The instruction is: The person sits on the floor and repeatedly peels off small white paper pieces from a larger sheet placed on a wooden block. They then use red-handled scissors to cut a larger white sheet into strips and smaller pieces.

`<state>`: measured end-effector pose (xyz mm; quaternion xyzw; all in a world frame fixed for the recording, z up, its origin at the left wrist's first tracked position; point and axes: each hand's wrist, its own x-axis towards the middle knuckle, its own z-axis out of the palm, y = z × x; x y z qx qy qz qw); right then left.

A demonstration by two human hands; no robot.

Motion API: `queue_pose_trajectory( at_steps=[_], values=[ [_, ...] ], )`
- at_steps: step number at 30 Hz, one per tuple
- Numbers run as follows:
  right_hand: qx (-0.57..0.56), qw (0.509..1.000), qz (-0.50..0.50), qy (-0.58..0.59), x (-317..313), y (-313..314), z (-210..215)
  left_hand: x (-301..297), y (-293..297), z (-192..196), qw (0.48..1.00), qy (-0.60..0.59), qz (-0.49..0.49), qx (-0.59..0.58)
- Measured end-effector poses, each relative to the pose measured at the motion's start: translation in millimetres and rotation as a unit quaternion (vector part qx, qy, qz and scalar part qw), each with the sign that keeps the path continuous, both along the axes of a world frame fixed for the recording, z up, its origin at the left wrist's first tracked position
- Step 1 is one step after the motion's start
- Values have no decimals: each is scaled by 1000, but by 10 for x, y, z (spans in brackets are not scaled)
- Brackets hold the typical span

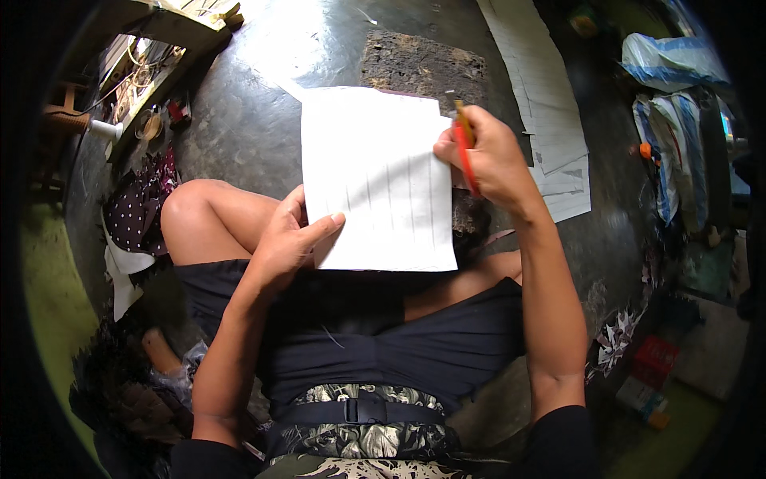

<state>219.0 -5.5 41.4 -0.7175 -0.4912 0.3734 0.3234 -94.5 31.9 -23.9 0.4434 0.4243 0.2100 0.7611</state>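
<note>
A white sheet (371,172) with several thin dark lines running down its right part is held up over my lap. It looks like paper or stiff cloth. My left hand (297,231) pinches its lower left edge, thumb on top and fingers hidden beneath. At the upper right edge, my right hand (491,156) is closed round a slim red and yellow tool (463,148) with a small metal tip pointing away from me. Its exact kind cannot be made out. The thumb of that hand touches the sheet's edge.
A dark, rough-surfaced board (423,64) lies on the floor beyond the sheet. Long white lined sheets (550,120) spread at the right. Polka-dot cloth (136,211) lies at left, near a thread spool (104,129). White-and-blue sacks (674,60) stand at far right; scraps (618,339) lie nearer.
</note>
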Motion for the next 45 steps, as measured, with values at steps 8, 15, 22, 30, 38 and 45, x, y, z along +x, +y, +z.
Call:
queue_pose_trajectory(
  at_steps=[8,15,22,30,38,45],
  values=[
    [93,965,-212,127,527,-940,68,-20,10,65,995,-58,6,-85],
    [-238,860,-244,-380,1280,-3042,231,-20,-34,132,972,-17,-48,-229],
    [-108,920,-343,158,149,-3580,429,-11,-62,355,969,7,-120,-214],
    [-187,930,-53,313,-1336,-2593,247,205,47,591,977,-50,-181,-102],
    [-142,968,-79,191,-1661,-2123,67,157,3,587,980,-34,-193,-44],
    [-139,963,-104,206,-1745,-2135,1,112,-63,464,979,-48,-192,-50]
  ],
)
